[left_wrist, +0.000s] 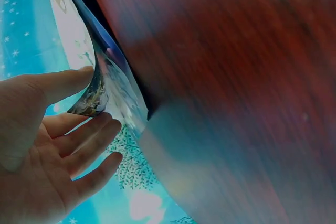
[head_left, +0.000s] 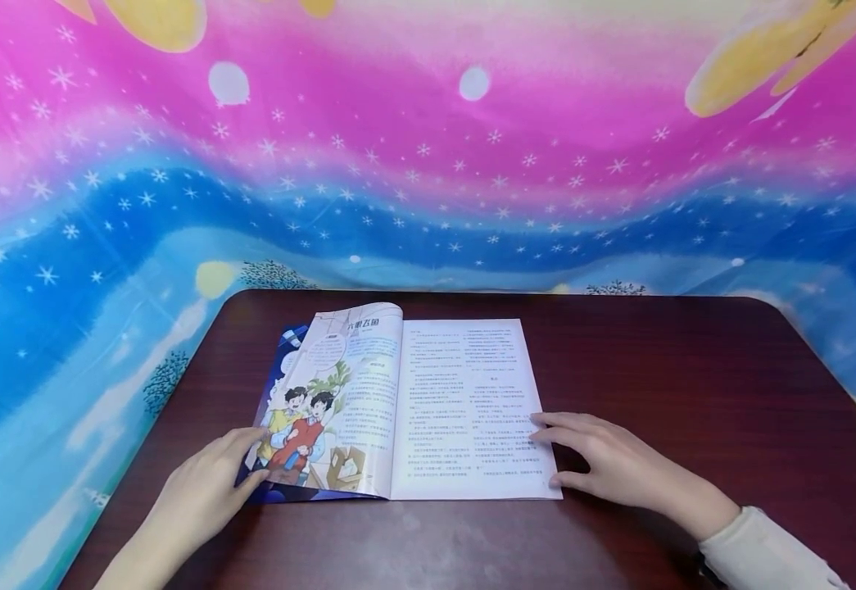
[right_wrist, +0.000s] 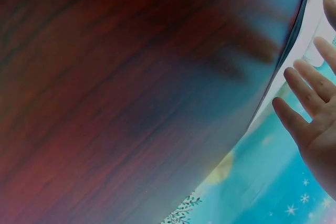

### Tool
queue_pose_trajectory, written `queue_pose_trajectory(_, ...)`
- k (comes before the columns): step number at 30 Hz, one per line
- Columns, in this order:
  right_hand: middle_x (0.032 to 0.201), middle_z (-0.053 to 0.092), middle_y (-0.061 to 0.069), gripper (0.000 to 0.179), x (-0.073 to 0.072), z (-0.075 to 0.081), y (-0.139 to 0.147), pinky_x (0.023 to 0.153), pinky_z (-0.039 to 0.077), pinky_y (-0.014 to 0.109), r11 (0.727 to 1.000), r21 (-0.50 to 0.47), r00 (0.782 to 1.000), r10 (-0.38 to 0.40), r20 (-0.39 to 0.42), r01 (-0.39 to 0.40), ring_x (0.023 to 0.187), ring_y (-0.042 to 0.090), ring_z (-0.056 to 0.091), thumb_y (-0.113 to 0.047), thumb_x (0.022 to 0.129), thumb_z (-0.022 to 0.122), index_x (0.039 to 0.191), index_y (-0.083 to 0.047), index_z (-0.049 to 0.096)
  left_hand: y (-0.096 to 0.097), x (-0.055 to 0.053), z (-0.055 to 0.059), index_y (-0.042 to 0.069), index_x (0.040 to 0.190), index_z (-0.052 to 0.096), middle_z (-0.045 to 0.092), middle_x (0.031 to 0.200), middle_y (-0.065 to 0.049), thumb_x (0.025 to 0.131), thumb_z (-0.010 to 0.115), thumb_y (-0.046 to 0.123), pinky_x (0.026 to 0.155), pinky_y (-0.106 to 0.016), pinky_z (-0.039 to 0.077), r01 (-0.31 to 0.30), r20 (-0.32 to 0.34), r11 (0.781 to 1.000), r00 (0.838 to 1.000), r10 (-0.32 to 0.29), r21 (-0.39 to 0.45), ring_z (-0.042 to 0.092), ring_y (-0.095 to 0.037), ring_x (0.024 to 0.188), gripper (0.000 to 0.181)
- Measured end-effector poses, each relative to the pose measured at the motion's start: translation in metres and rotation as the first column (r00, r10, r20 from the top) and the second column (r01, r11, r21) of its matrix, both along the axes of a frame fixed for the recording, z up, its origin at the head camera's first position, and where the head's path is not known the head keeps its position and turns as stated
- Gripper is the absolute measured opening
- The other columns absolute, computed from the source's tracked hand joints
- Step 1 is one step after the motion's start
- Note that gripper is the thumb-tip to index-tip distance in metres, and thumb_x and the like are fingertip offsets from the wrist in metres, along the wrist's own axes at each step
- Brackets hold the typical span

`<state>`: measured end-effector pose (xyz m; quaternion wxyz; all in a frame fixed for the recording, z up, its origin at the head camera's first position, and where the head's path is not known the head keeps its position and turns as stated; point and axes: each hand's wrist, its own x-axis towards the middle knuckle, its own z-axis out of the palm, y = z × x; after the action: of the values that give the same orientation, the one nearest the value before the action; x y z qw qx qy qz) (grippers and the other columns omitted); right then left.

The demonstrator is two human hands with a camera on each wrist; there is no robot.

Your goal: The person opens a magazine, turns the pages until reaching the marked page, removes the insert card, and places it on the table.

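Observation:
An open magazine [head_left: 464, 410] lies on the dark wooden table, its left page [head_left: 328, 401] bearing a cartoon of two figures and its right page filled with print. At the left page's lower outer edge, my left hand [head_left: 210, 475] pinches the leaf between thumb and fingers. In the left wrist view that leaf [left_wrist: 79, 40] curves up from the dark blue sheet beneath, the left hand [left_wrist: 58, 135] around its corner. My right hand [head_left: 612, 459] has spread fingers at the right page's outer edge. The right wrist view shows the right hand [right_wrist: 315, 103] with its fingers extended beside the magazine.
The brown wooden table [head_left: 678, 369] has rounded far corners. A pink and blue cloth [head_left: 428, 164] with snowflakes hangs behind it and down its left side. A pale sleeve [head_left: 767, 545] covers the right forearm.

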<state>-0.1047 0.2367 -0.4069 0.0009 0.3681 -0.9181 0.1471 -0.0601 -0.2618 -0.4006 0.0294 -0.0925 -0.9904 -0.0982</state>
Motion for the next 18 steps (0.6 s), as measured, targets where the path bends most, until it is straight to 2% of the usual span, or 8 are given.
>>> queue_pose_trajectory(8,0.142,0.055,0.005,0.051,0.001,0.000,-0.001,0.098,0.047,0.052,0.999,0.037,0.998,-0.019,0.063,0.016,0.126,0.028,0.054,-0.029,0.078,0.085,0.125,-0.019,0.067,-0.009,-0.008,-0.009,0.004,0.125,0.066,0.061,0.127,-0.020,0.077,0.086,0.026,0.087,-0.062,0.049,0.017,0.054,0.999,0.998,-0.016,-0.032,0.058,-0.042,0.115,0.056)
queue_pose_trajectory(12,0.143,0.054,0.005,0.052,0.000,-0.001,-0.001,0.099,0.046,0.052,0.999,0.049,0.997,-0.025,0.074,0.021,0.127,0.028,0.053,-0.028,0.077,0.086,0.126,-0.018,0.068,-0.013,-0.011,-0.011,0.004,0.125,0.066,0.057,0.133,-0.019,0.079,0.084,0.024,0.090,-0.061,0.048,0.078,0.072,0.997,0.994,-0.076,-0.015,0.055,-0.042,0.120,0.052)
queue_pose_trajectory(18,0.144,0.053,0.005,0.053,-0.001,-0.004,-0.001,0.100,0.045,0.053,0.998,0.057,0.997,-0.029,0.078,0.024,0.128,0.029,0.052,-0.029,0.078,0.086,0.126,-0.018,0.068,-0.017,-0.015,-0.012,0.005,0.126,0.066,0.056,0.137,-0.017,0.083,0.081,0.021,0.096,-0.060,0.046,0.176,0.050,0.984,0.983,-0.178,0.038,0.052,-0.040,0.125,0.048)
